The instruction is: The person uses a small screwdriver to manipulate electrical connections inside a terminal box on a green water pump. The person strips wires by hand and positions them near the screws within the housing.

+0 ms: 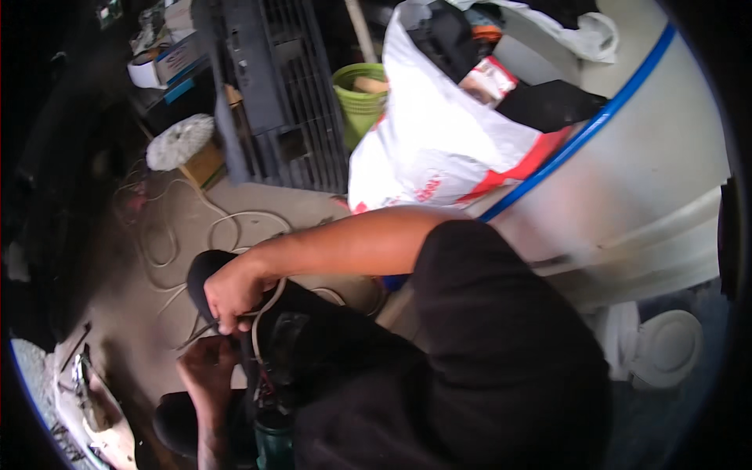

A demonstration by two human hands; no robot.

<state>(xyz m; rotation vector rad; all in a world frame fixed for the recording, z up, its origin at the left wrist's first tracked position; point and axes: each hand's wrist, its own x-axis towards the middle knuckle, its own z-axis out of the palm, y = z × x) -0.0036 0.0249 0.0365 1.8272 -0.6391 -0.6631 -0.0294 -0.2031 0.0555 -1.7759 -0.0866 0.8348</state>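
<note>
Dark trouser legs [501, 337] fill the foreground, one knee raised toward the right. Between them and the floor [266, 200], both bare hands work close together, fingertips almost meeting. The right hand [235, 294], its forearm reaching across from behind the raised knee, has its fingers curled and pinches a beige cord [270, 309], which loops over the dark clothing just beside it. The left hand [207, 362], coming up from the lower edge, is bent inward with fingers folded; whether it grips the cord I cannot tell. Below the hands, near the lower edge, stands a dark green cylindrical body [274, 440], with reddish strands just above it. More cord lies in loose loops on the floor. Beyond are a white fluffy pad [182, 142], a lime-green bucket [359, 113] and a stuffed white-and-red plastic bag [439, 133], near a curving blue rim [603, 121].
</note>
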